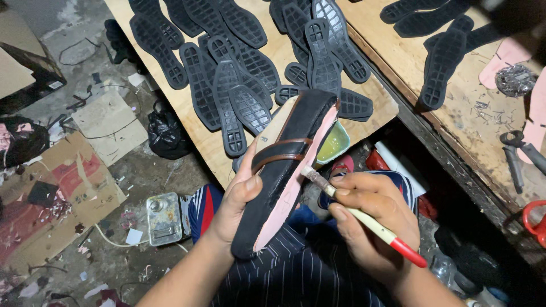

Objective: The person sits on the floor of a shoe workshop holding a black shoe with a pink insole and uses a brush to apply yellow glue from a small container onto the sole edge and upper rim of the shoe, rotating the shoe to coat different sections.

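My left hand (236, 199) grips a black sandal upper (290, 153) with brown straps and a pink insole underside, held on edge above my lap. My right hand (369, 219) holds a small brush (364, 217) with a cream handle and red end. The bristle tip touches the pink underside near the sandal's middle. A bowl of yellowish glue (333, 143) sits just behind the sandal at the board's edge.
Many black rubber soles (227, 62) lie spread on a plywood board (193, 113). More soles, pink insoles (512, 54), pliers (520, 150) and metal scraps sit on the bench at right. The floor at left holds cardboard (57, 193), a black bag (168, 133) and a metal tin (164, 219).
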Demonstrator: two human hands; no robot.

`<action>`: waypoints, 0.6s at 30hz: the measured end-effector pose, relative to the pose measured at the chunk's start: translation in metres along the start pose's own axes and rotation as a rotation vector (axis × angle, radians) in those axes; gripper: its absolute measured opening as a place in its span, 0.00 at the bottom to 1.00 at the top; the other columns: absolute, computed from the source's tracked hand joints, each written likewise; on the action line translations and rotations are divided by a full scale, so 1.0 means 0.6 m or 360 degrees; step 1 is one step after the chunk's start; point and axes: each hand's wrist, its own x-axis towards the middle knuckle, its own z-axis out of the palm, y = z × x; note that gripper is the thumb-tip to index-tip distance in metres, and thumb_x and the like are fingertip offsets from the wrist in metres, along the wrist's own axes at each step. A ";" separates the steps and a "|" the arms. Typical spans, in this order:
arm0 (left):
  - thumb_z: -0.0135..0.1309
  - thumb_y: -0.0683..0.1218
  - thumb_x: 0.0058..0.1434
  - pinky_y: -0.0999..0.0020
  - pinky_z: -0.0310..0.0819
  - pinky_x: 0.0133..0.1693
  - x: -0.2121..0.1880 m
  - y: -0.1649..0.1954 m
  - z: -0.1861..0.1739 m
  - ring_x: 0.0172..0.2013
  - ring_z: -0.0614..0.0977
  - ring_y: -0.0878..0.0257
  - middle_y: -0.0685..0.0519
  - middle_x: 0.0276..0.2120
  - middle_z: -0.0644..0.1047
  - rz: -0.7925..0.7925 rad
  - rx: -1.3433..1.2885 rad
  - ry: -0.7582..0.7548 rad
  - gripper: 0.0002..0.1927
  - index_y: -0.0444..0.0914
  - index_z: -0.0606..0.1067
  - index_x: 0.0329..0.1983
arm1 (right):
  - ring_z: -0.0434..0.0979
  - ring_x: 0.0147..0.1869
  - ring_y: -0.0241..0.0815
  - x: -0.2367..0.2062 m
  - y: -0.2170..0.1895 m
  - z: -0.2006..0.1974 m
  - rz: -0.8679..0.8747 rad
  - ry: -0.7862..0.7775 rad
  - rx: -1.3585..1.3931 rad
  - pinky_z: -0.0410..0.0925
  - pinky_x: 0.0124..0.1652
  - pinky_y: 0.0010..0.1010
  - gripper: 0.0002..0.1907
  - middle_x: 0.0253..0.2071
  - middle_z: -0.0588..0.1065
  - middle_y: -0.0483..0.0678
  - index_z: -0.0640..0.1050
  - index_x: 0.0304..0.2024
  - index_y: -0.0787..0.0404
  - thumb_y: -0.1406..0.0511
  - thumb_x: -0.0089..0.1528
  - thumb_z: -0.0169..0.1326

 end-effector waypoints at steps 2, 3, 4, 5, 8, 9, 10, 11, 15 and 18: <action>0.60 0.56 0.62 0.67 0.76 0.50 -0.003 0.001 0.006 0.50 0.78 0.60 0.43 0.62 0.70 -0.0023 -0.0026 -0.0021 0.53 0.36 0.47 0.82 | 0.82 0.52 0.48 0.003 -0.002 -0.002 -0.0029 0.0001 -0.0055 0.75 0.51 0.33 0.13 0.50 0.77 0.59 0.73 0.47 0.66 0.74 0.61 0.60; 0.60 0.57 0.61 0.67 0.77 0.49 -0.003 0.003 0.009 0.49 0.78 0.60 0.43 0.61 0.70 -0.0033 -0.0038 -0.0034 0.53 0.38 0.46 0.82 | 0.82 0.51 0.48 0.004 -0.003 0.000 -0.0027 -0.0002 -0.0052 0.75 0.51 0.33 0.13 0.49 0.77 0.59 0.73 0.47 0.66 0.74 0.61 0.60; 0.61 0.56 0.62 0.66 0.77 0.49 -0.002 0.005 0.011 0.49 0.78 0.60 0.43 0.61 0.70 -0.0033 -0.0020 -0.0041 0.53 0.38 0.46 0.82 | 0.82 0.51 0.49 0.005 -0.003 0.001 -0.0026 -0.0004 -0.0049 0.75 0.52 0.33 0.13 0.49 0.77 0.59 0.74 0.47 0.66 0.74 0.61 0.60; 0.61 0.56 0.62 0.66 0.77 0.49 -0.002 0.006 0.013 0.49 0.78 0.59 0.43 0.61 0.70 -0.0034 -0.0003 -0.0047 0.53 0.37 0.47 0.83 | 0.83 0.51 0.49 0.006 -0.004 0.001 -0.0029 -0.0001 -0.0056 0.75 0.51 0.33 0.12 0.49 0.77 0.59 0.74 0.47 0.66 0.74 0.61 0.60; 0.62 0.54 0.60 0.68 0.75 0.56 0.002 0.004 0.016 0.55 0.78 0.62 0.45 0.62 0.70 -0.0026 0.0045 0.0053 0.52 0.37 0.47 0.80 | 0.83 0.50 0.49 0.007 -0.007 0.004 -0.0039 -0.0012 -0.0081 0.75 0.50 0.33 0.13 0.48 0.77 0.59 0.74 0.47 0.67 0.75 0.61 0.60; 0.63 0.53 0.59 0.69 0.75 0.60 0.002 0.003 0.017 0.58 0.78 0.63 0.46 0.63 0.70 -0.0021 0.0061 0.0108 0.52 0.37 0.47 0.79 | 0.83 0.50 0.49 0.008 -0.007 0.005 -0.0044 -0.0026 -0.0095 0.75 0.50 0.33 0.13 0.48 0.77 0.59 0.73 0.47 0.67 0.75 0.61 0.61; 0.61 0.53 0.60 0.68 0.75 0.56 0.002 0.000 0.016 0.55 0.78 0.62 0.46 0.62 0.70 -0.0017 0.0077 0.0116 0.51 0.38 0.47 0.80 | 0.83 0.51 0.50 0.008 -0.008 0.006 -0.0051 -0.0042 -0.0106 0.75 0.50 0.33 0.13 0.48 0.77 0.59 0.73 0.47 0.67 0.75 0.61 0.61; 0.59 0.53 0.61 0.67 0.75 0.53 0.004 -0.002 0.014 0.53 0.78 0.61 0.45 0.61 0.71 -0.0010 0.0094 0.0123 0.50 0.39 0.46 0.81 | 0.83 0.51 0.50 0.008 -0.009 0.009 -0.0060 -0.0045 -0.0079 0.75 0.50 0.33 0.13 0.48 0.77 0.59 0.73 0.47 0.67 0.75 0.61 0.61; 0.54 0.51 0.64 0.64 0.77 0.52 0.008 -0.013 0.004 0.53 0.78 0.61 0.45 0.60 0.71 0.0025 0.0134 0.0215 0.45 0.39 0.47 0.80 | 0.83 0.50 0.49 0.004 -0.012 0.017 -0.0089 -0.0092 0.0058 0.76 0.50 0.32 0.13 0.47 0.77 0.58 0.74 0.47 0.68 0.75 0.61 0.61; 0.51 0.50 0.65 0.64 0.78 0.47 0.008 -0.019 -0.003 0.49 0.79 0.61 0.46 0.58 0.72 -0.0002 0.0124 0.0316 0.42 0.41 0.49 0.79 | 0.84 0.49 0.46 -0.002 -0.012 0.019 -0.0150 -0.0268 0.0214 0.76 0.49 0.30 0.11 0.45 0.79 0.55 0.75 0.44 0.66 0.74 0.61 0.63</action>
